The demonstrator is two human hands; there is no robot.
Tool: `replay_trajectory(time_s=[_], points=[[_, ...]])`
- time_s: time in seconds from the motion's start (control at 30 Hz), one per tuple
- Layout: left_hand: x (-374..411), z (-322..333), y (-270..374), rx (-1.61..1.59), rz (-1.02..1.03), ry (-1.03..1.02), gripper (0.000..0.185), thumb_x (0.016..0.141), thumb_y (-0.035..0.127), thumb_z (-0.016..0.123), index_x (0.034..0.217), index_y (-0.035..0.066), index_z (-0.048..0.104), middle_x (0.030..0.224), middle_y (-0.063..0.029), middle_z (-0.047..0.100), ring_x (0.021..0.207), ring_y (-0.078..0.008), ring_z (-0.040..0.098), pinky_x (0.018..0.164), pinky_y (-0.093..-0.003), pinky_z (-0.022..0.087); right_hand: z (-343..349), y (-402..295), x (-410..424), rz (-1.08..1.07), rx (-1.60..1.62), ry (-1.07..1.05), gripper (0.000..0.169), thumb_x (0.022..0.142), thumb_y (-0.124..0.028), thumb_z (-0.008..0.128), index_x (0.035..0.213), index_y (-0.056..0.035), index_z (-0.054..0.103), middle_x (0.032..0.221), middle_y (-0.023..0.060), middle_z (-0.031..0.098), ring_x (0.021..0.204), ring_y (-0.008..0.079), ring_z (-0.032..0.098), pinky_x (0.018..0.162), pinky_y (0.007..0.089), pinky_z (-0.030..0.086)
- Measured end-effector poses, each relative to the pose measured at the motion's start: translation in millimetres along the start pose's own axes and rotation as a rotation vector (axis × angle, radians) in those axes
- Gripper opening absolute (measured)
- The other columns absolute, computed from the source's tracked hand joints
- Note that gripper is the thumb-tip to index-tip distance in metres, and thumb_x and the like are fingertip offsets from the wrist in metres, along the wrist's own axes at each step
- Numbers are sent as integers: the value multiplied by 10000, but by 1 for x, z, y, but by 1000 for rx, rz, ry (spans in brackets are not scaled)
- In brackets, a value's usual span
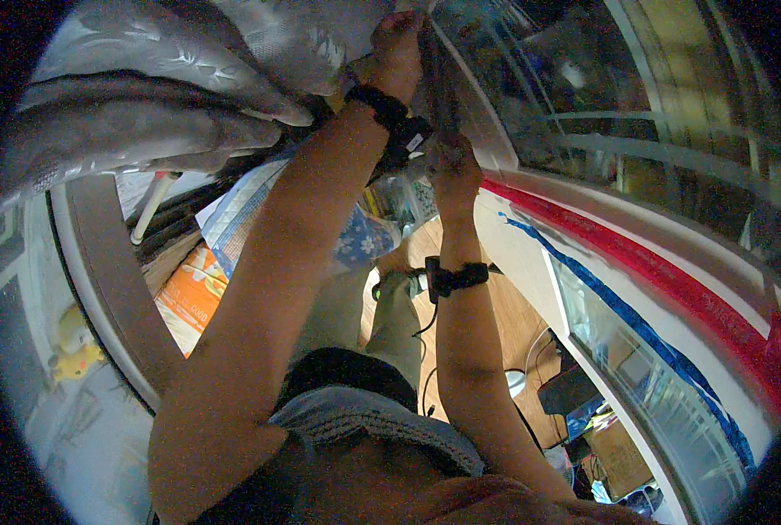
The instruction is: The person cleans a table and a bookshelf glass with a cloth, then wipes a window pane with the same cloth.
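Note:
My left hand (397, 38) is raised at the top of the view, fingers curled, beside the grey leaf-patterned fabric (233, 52). A dark strip (440, 79), perhaps cloth, runs down from it along the edge of a glass panel (561, 79). Lower down, my right hand (457, 157) is curled at the bottom of that strip. Shadow hides the fingers of both hands, and whether they grip the strip is unclear. Each wrist wears a black band; a small dark device (409, 138) sits at the left one.
A red band (613, 243) and a blue strip (600, 289) cross the white ledge at right. Below are a white-framed pane (633, 367) and a cardboard box (617, 456). Blue floral cloth (364, 239), an orange printed item (190, 295) and a yellow plush toy (75, 354) lie left. Cables trail over the wooden floor (515, 308).

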State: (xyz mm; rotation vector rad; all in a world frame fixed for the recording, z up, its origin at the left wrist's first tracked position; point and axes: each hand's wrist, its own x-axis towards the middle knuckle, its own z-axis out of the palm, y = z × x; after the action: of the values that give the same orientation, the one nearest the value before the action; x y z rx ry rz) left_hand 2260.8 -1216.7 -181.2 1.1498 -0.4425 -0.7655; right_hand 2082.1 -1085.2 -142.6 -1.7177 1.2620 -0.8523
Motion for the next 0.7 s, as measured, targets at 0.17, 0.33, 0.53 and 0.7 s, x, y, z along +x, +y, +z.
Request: replay_trajectory(time_s=[0.17, 0.33, 0.53, 0.7], points=[[-7, 8, -1, 58, 90, 76, 222, 917, 241, 534, 992, 33, 546, 878, -59, 549, 774, -181, 515, 724, -300, 460, 2, -13, 2, 65, -13, -22, 241, 871, -203, 515, 1038, -43, 584, 900, 199, 634, 817, 355, 608, 688, 440, 484], [-3, 13, -8, -45, 127, 40, 272, 943, 286, 494, 984, 20, 534, 847, -67, 519, 714, -180, 484, 696, -292, 462, 4, -6, -2, 27, -72, 12, 280, 839, -24, 510, 1115, -51, 549, 966, 131, 653, 843, 253, 623, 725, 347, 488], [45, -13, -51, -1009, 111, -193, 233, 947, 251, 487, 914, 19, 491, 772, -48, 442, 635, -172, 414, 636, -288, 427, 11, -26, 3, 169, -16, -24, 282, 874, -56, 517, 1155, -56, 548, 1025, 168, 646, 897, 280, 627, 766, 357, 488], [9, 20, 2, 319, 12, 104, 239, 913, 234, 542, 1015, 19, 514, 859, -77, 530, 733, -204, 495, 699, -319, 447, 1, -30, 7, 210, -84, -10, 290, 886, -73, 508, 1173, -53, 543, 1037, 171, 644, 930, 284, 622, 791, 347, 483]])
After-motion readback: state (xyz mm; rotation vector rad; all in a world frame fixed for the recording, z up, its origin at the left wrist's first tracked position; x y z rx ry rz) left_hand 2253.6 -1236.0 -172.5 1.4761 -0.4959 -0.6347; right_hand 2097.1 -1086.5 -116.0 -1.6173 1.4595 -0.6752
